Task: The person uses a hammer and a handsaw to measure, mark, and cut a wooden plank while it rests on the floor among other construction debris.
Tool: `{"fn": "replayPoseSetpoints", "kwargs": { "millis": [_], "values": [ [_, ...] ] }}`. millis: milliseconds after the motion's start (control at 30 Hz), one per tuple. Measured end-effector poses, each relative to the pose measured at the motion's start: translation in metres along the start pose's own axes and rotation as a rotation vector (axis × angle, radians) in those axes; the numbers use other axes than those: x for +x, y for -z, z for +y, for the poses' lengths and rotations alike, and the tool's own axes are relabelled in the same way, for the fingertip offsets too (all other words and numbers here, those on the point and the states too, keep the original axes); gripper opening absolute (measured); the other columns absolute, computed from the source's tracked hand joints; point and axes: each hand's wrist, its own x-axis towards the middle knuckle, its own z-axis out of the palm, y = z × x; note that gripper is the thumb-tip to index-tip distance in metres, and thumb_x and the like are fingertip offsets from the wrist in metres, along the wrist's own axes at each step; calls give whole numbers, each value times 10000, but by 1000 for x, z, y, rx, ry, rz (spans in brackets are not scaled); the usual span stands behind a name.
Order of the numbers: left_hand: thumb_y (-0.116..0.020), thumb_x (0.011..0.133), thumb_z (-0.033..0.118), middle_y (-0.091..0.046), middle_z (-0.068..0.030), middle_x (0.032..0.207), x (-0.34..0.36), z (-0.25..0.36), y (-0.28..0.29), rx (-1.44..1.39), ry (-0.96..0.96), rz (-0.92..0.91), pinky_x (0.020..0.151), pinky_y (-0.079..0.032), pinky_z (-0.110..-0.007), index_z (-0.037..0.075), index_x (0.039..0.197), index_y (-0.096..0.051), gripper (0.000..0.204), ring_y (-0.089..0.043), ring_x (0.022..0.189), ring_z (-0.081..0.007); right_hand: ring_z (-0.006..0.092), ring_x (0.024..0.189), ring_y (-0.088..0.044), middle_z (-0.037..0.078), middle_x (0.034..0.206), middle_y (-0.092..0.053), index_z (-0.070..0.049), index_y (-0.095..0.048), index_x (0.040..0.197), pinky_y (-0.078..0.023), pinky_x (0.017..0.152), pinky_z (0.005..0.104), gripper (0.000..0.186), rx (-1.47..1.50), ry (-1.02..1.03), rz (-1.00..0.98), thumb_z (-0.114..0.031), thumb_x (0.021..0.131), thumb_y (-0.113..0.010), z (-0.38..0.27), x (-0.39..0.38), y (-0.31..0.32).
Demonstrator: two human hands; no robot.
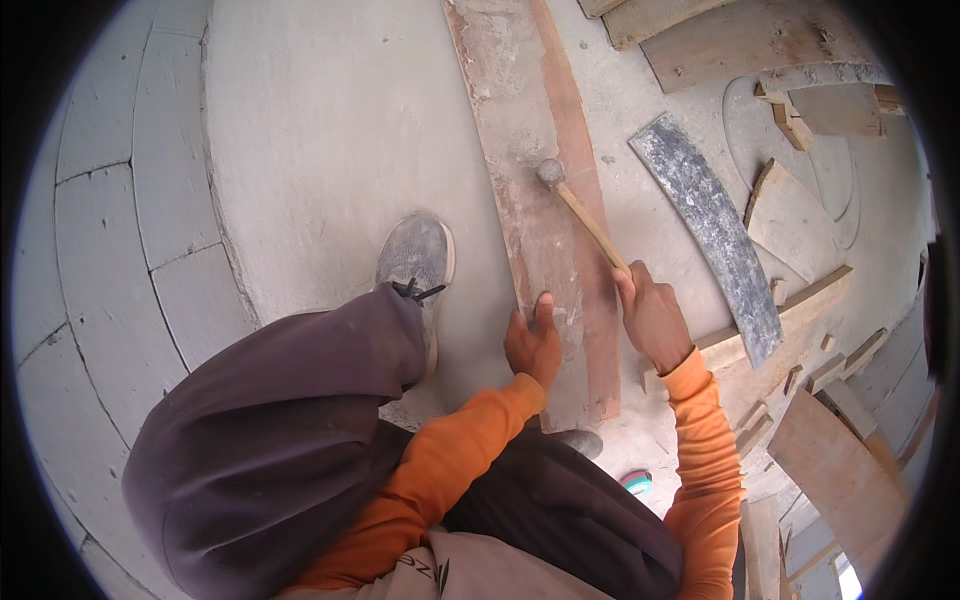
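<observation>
A long, weathered wooden board (520, 120), pinkish brown and smeared with pale dust, runs away from me across the middle. My left hand (532, 345) grips its near part at the left edge, thumb on the upper face. My right hand (652, 315) is closed round the wooden handle of a hammer (582, 216), whose metal head is over the board. Right of these lies a curved, grey, white-speckled strip (705, 230). My left shoe (412, 255) is on the pale floor left of the board.
Plank offcuts (740, 55) lie at upper right, with a curved plywood piece (785, 215), a long batten (810, 300) and a plywood sheet (830, 480) down the right side. A small teal object (636, 482) is near my legs. Grey blocks (100, 250) line the left.
</observation>
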Motion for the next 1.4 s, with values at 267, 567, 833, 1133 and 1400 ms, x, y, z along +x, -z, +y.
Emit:
{"fn": "replayPoseSetpoints", "kwargs": {
  "millis": [267,567,833,1133,1400],
  "values": [
    [-601,942,554,-677,-258,1116,2,-2,-2,-46,13,-3,933,-480,-471,-47,1125,-621,629,-637,1054,-438,342,489,-485,189,597,-471,7,-505,915,-395,507,431,331,198,-272,386,-286,1068,-481,5,-67,22],
    [-609,955,507,-662,-280,1113,-19,9,-10,-78,22,18,920,-499,-463,-59,1130,-600,592,-635,1048,-445,109,621,-334,14,645,-382,-10,-510,846,-329,544,303,325,417,-596,500,-267,1020,-607,15,-195,10],
    [-632,968,305,-663,-250,1019,-41,29,-9,2,-211,-82,823,-514,-461,-52,1029,-581,366,-652,918,-409,92,623,-298,-15,662,-358,-26,-515,859,-282,541,281,303,383,-652,666,-263,1001,-639,-13,-247,46],
    [-673,825,269,-669,-234,775,-68,104,-49,310,-669,-421,732,-537,-478,-59,838,-583,341,-670,782,-425,60,622,-297,-49,715,-372,-49,-522,911,-249,538,241,256,357,-721,935,-257,997,-646,11,-311,72],
    [-726,814,482,-678,-205,941,-71,115,-78,672,-1182,-289,758,-536,-450,-30,948,-678,531,-675,851,-344,127,729,-412,19,784,-478,34,-595,1003,-371,661,277,330,392,-1035,1268,-296,1010,-605,34,-372,-21]
  ]
}}
